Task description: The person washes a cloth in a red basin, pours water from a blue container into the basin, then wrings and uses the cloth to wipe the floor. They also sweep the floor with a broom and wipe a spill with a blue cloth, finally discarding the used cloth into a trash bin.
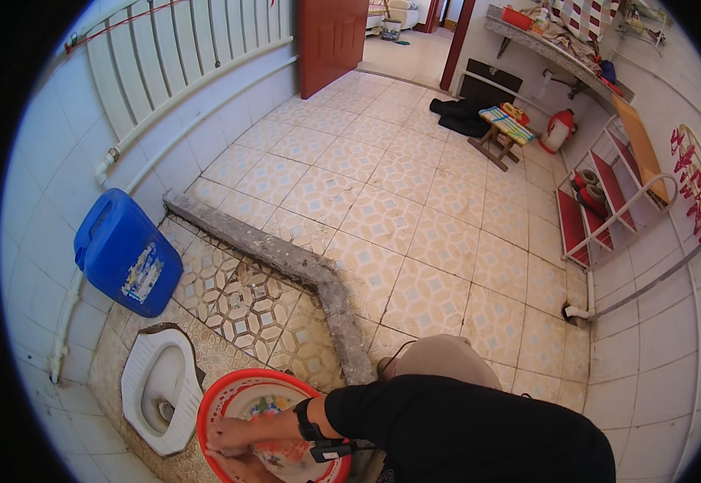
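A round basin [266,377] with a red rim and a flower-patterned inside sits at the bottom of the view, with what looks like cloudy water in it. My right hand [229,430] is inside it by the left wall. That arm has a black sleeve and a dark wristband [307,419]. My left hand [228,451] is mostly covered by the right one, and its forearm enters from the bottom edge. The two hands touch each other. Whether anything lies between the fingers is hidden. A small black device [331,451] with a cable hangs by the right forearm.
A white squat toilet [163,386] lies left of the basin, with a blue jerrycan [130,253] behind it. A raised concrete curb [253,241] crosses the tiled floor. Right are a low stool [504,130], a red-and-white container [557,131] and a shoe rack [604,193].
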Tool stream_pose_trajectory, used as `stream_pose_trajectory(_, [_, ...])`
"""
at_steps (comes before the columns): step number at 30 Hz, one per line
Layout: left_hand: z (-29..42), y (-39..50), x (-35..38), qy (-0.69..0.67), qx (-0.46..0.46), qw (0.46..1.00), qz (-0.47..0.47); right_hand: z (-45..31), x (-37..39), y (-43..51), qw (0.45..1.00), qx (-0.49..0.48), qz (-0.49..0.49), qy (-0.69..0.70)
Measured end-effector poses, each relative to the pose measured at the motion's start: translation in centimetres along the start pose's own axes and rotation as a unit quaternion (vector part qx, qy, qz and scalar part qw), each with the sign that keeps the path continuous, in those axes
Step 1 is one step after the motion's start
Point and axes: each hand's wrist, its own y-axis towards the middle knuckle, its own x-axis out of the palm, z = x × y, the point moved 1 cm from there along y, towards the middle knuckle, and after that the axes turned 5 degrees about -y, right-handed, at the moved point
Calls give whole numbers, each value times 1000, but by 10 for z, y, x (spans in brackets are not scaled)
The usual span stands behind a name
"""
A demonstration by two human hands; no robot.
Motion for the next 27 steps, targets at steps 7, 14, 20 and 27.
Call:
stream_pose_trajectory(7, [25,48,-41,-100,-129,975,-151,-35,-23,-3,987,12,44,-153])
stream_pose_trajectory(14, [21,31,-41,-188,-203,946,-170,-55,-33,-15,968,-12,60,-242])
stream_pose_trajectory(20, [16,29,-40,-239,-202,938,-150,-55,-43,-9,969,1,48,-241])
stream_pose_trajectory(27, [26,26,-23,-243,-135,945,-171,-85,-60,-4,958,-65,169,-224])
